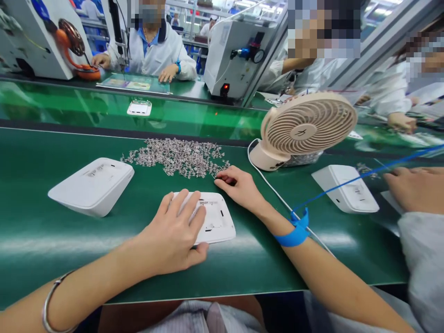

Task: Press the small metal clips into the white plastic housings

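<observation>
A white plastic housing (217,217) with slots and a recessed panel lies on the green work surface in front of me. My left hand (178,229) rests over its left side, fingers spread across the top and thumb by the near edge. Beyond it is a heap of small shiny metal pieces (180,155), too small to name surely. At the heap's right edge is my right hand (237,185), thumb and forefinger pinched together. What sits between those fingertips is hidden. A blue wrist strap (294,233) with a cord circles my right wrist.
Another white housing (93,182) stands to the left, and one more (347,187) to the right, near a neighbour's hand (416,187). A beige fan (307,127) with a white cable stands behind my right hand. Across the green belt (194,118), a co-worker (149,51) sits among machines.
</observation>
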A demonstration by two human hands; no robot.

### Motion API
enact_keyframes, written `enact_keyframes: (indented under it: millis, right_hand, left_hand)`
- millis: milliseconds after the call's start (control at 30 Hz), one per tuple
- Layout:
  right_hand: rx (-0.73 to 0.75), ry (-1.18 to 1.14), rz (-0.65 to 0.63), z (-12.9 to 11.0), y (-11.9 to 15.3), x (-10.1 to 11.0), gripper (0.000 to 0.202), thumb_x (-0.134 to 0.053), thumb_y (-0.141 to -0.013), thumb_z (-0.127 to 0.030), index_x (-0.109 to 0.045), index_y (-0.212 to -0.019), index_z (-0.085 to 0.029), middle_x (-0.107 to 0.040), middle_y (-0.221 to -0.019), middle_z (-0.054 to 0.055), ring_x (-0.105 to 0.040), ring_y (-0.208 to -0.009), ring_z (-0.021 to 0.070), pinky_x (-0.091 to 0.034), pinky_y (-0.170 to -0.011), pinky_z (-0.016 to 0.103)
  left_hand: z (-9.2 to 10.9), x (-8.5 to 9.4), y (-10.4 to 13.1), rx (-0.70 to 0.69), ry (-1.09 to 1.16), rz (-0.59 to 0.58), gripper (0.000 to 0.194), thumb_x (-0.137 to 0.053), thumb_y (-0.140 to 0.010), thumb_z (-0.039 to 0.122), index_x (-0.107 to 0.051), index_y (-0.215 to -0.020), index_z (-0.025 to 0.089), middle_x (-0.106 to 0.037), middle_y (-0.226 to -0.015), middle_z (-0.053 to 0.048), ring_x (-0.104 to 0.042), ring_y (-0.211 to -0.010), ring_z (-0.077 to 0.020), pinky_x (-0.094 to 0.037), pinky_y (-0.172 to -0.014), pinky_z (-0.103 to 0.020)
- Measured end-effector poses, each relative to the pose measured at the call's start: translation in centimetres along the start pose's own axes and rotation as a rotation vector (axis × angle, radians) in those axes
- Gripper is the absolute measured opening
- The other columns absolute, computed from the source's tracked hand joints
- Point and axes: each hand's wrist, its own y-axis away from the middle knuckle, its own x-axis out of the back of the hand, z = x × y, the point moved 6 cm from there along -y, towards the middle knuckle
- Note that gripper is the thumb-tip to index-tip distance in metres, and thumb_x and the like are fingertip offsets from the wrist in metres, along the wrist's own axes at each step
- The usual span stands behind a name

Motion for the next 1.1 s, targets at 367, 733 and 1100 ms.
enact_keyframes:
  millis: [367,733,1100]
  right_hand:
    - [0.111,0.152,0.015,-0.9,-0.2,-0.8,0.014,-0.050,-0.081,-0.020,-0.062,-0.074,-0.017,-0.051,-0.069,0.004,-0.051,-0.064,0.0154,-0.043,-0.064,0.030]
    - [0.115,-0.037,0.065,-2.6,1.8,1.4,0.016,-0.045,-0.070,-0.006,-0.055,-0.075,-0.018,-0.057,-0.072,0.002,-0.053,-0.063,0.0120,-0.044,-0.059,0.025]
    - [0.068,-0.382,-0.114,-5.1,3.6,1.5,0.010,-0.051,-0.072,-0.012,-0.053,-0.064,-0.018,-0.060,-0.087,0.005,-0.058,-0.085,0.0154,-0.048,-0.069,0.027]
  left_hand:
    - [-0.1,0.2,-0.4,-0.027,-0.001,0.026,0.045,-0.043,-0.081,0.038,-0.059,-0.111,0.009,-0.050,-0.128,-0.019,-0.046,-0.115,-0.0382,-0.038,-0.091,-0.052]
    - [-0.3,0.4,-0.3,-0.035,0.039,-0.010,0.044,-0.045,-0.081,0.035,-0.057,-0.114,0.009,-0.049,-0.131,-0.019,-0.044,-0.118,-0.0379,-0.037,-0.094,-0.053]
    - [-0.2,0.6,-0.1,-0.026,0.010,-0.005,0.043,-0.043,-0.081,0.035,-0.057,-0.114,0.010,-0.049,-0.130,-0.019,-0.045,-0.117,-0.0374,-0.038,-0.093,-0.052]
